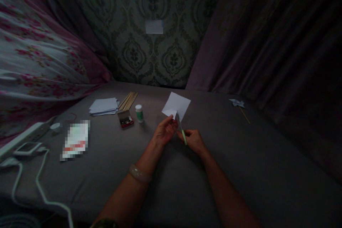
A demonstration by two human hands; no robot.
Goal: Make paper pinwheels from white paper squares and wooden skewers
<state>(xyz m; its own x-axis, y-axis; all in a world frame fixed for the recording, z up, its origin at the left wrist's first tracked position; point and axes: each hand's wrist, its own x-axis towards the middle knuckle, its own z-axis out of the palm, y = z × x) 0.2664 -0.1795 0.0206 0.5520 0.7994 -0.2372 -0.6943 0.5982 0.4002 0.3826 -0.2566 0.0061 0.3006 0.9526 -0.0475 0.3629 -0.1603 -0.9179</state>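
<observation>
Near the middle of the view, my left hand pinches the lower corner of a white square sheet of paper, held up above the table. My right hand is closed round the light green handle of a pair of scissors. The blades point up and away from me and lie at the paper's near edge, just right of my left fingertips. How far they have cut into it I cannot tell.
Left of my hands stand a glue bottle, an open small box, wooden sticks and stacked paper. A paper pinwheel on a stick lies at the right. A power strip and white cables occupy the left edge.
</observation>
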